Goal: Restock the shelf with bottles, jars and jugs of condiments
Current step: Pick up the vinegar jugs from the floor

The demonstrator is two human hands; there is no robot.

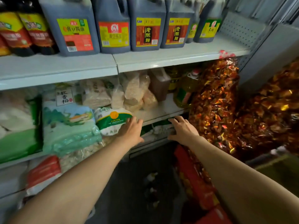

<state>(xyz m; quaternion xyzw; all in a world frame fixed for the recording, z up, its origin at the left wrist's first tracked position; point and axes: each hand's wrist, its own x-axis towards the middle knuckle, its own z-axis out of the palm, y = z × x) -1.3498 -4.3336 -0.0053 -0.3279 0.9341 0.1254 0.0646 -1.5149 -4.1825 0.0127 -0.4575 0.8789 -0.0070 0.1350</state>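
Dark jugs (113,28) of soy sauce and vinegar stand in a row on the top shelf (161,59), with dark bottles (25,33) at its left end. Below, an oil jug (186,91) sits at the back of the middle shelf (155,114), beside rice bags (64,120). The left hand (131,130), fingers spread, rests against a white-and-green bag (111,122). The right hand (182,129), fingers loosely extended, reaches toward the gap under the middle shelf's edge. Foil-wrapped sweets (215,102) hang at right.

Both forearms are bare to the frame's edge, with no sleeves, rings or watch showing.
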